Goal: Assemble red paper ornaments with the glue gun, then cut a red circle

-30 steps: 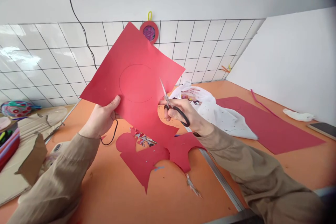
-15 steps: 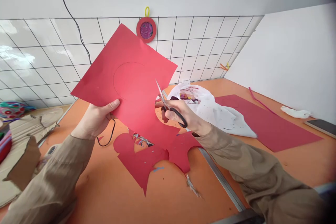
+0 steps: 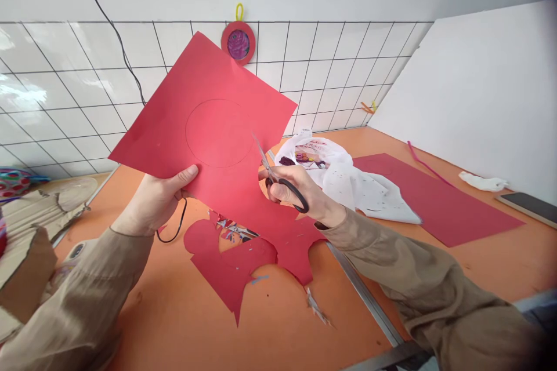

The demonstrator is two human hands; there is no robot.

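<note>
My left hand [image 3: 159, 197] pinches the lower left edge of a sheet of red paper [image 3: 209, 75], thumb on the face, fingers behind. A thin circle is drawn on the sheet, and a curved notch is cut into its right side. My right hand [image 3: 300, 188] grips black-handled scissors [image 3: 295, 194] at that notch, with the blades pointing up and left over the paper near the circle's right side. Below the sheet, red paper offcuts [image 3: 217, 278] with curved edges lie on the orange table [image 3: 287, 336]. Another pair of scissors [image 3: 239, 232] lies partly hidden among them.
Right of my hands are a white plastic bag [image 3: 365, 185], a large red sheet [image 3: 448, 208] and a dark phone [image 3: 528, 207]. Cardboard [image 3: 32, 266] stands at the left. A round red ornament [image 3: 238, 43] hangs on the tiled wall; a metal strip [image 3: 361, 290] crosses the table.
The view has shifted slightly. The red sheet is turned a little, so more of the drawn circle shows. Both hands keep their holds, and the scissors stay by the notch.
</note>
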